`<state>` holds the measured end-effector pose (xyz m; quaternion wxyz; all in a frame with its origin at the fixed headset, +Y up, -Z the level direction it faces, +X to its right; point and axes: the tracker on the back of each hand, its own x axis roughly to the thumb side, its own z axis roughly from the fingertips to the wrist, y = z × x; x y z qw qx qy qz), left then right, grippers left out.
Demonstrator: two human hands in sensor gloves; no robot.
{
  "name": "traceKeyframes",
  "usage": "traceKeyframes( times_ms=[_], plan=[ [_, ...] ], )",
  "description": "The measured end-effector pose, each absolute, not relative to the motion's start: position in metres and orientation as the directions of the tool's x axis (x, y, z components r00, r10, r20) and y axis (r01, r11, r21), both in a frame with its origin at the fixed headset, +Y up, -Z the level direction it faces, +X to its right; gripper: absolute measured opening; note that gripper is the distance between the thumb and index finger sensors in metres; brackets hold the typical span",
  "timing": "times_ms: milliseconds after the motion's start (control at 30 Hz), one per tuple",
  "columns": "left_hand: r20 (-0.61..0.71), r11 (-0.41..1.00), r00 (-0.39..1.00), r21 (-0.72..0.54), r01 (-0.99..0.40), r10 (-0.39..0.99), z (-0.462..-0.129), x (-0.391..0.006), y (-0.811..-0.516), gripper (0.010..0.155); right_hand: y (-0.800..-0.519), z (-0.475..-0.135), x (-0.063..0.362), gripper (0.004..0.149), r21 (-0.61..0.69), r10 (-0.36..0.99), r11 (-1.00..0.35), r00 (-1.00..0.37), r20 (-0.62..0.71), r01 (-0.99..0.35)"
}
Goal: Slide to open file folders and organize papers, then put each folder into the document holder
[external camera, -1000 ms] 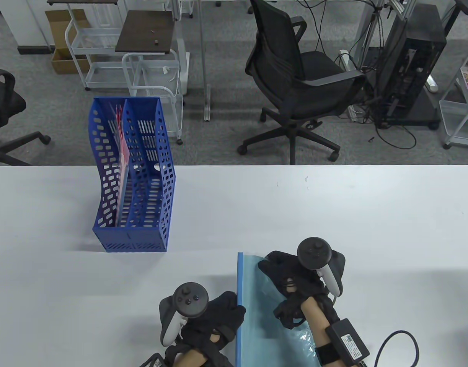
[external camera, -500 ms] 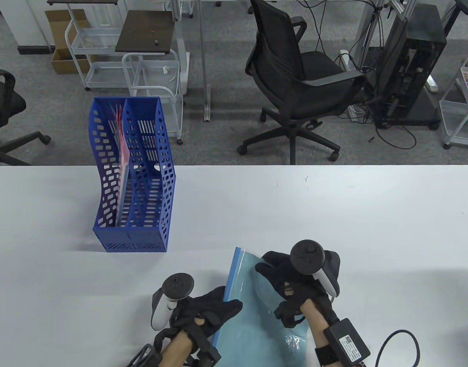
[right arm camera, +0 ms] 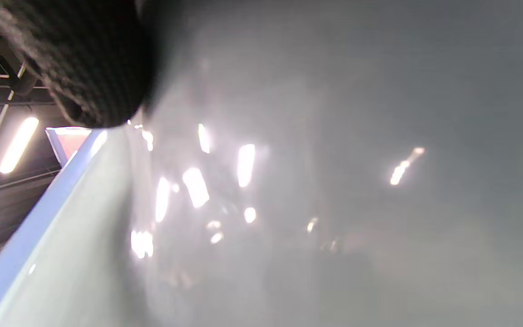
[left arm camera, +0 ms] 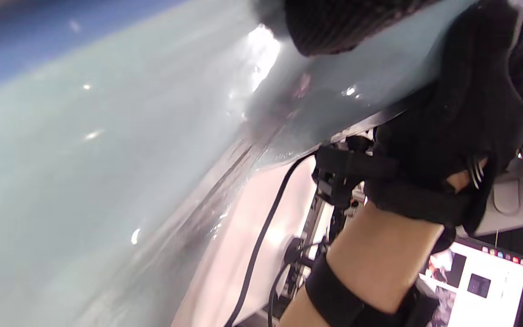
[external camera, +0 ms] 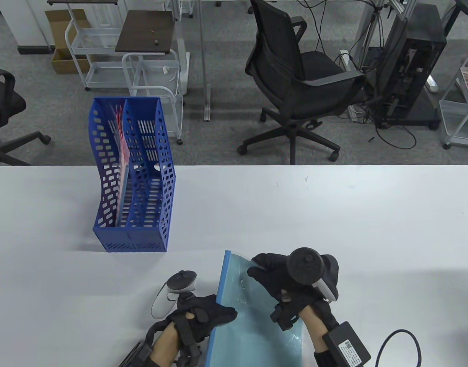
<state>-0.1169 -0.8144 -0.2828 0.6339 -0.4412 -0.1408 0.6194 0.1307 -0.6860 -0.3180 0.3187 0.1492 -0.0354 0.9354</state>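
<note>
A translucent light-blue file folder [external camera: 249, 317] with a blue slide spine [external camera: 218, 290] is tilted up off the white table [external camera: 333, 214] at the front centre. My left hand [external camera: 214, 315] grips its spine edge low on the left. Near the folder's far right corner, my right hand [external camera: 264, 273] holds the sheet. In the left wrist view the folder [left arm camera: 107, 159] fills the frame, with the right hand [left arm camera: 461, 113] under its edge. The right wrist view is blurred folder plastic [right arm camera: 311, 181] and the spine [right arm camera: 30, 236]. The blue document holder [external camera: 134, 183] stands back left.
A pink-red folder [external camera: 121, 153] stands in the holder's left compartment; the right compartment shows nothing inside. A black cable [external camera: 394, 344] runs from my right wrist at the table's front right. Office chairs and carts stand on the floor beyond the far table edge.
The folder has come up off the table and tilted, its spine swinging left. My left hand rolled over so its tracker points left; my right hand shifted slightly left with the sheet.
</note>
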Motion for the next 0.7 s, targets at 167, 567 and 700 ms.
traceKeyframes(
  times_ms=[167,567,700],
  plan=[
    [-0.265,-0.086,0.11,-0.63,-0.771,0.958,-0.285,-0.133,-0.79,0.056,-0.663,-0.309,0.158,0.081,-0.175,0.513,-0.815,-0.829,0.224,-0.552],
    [0.297,0.205,0.206,0.036,-0.978,0.932,-0.272,-0.189,-0.692,0.055,-0.726,-0.294,0.204,0.091,-0.027,0.473,-0.88,-0.88,0.041,-0.475],
    [0.436,0.15,0.278,0.304,-0.941,0.856,-0.265,-0.211,-0.655,0.055,-0.733,-0.293,0.192,0.091,-0.012,0.421,-0.907,-0.905,0.057,-0.422]
  ],
)
